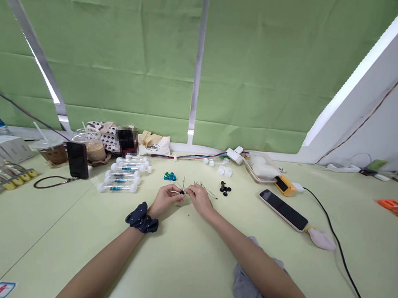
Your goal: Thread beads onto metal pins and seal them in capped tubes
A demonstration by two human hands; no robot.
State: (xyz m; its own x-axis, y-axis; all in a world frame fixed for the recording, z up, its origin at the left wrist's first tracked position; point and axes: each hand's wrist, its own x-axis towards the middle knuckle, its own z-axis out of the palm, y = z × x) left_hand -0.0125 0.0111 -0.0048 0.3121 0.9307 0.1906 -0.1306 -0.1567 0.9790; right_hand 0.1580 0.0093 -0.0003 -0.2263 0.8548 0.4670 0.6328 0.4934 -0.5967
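Note:
My left hand [167, 198] pinches a small black piece [182, 192] with a thin upright stem. Close beside it, my right hand [199, 197] has its fingers pressed together at the same piece; whether it grips the piece or something finer is hidden. Thin dark wires [210, 192] lie just behind my right hand. A cluster of shiny blue and green beads [170, 176] sits beyond my left hand. Several black round parts [225, 189] rest to the right. Tiny dark bits lie on the table below my hands.
Clear tubes with white caps [120, 180] lie in a row at left, near a standing phone [77, 160] and drink cups [51, 151]. White caps [224, 171] lie at the back. On the right are another phone [284, 210], a yellow device [285, 185] and a black cable [336, 240].

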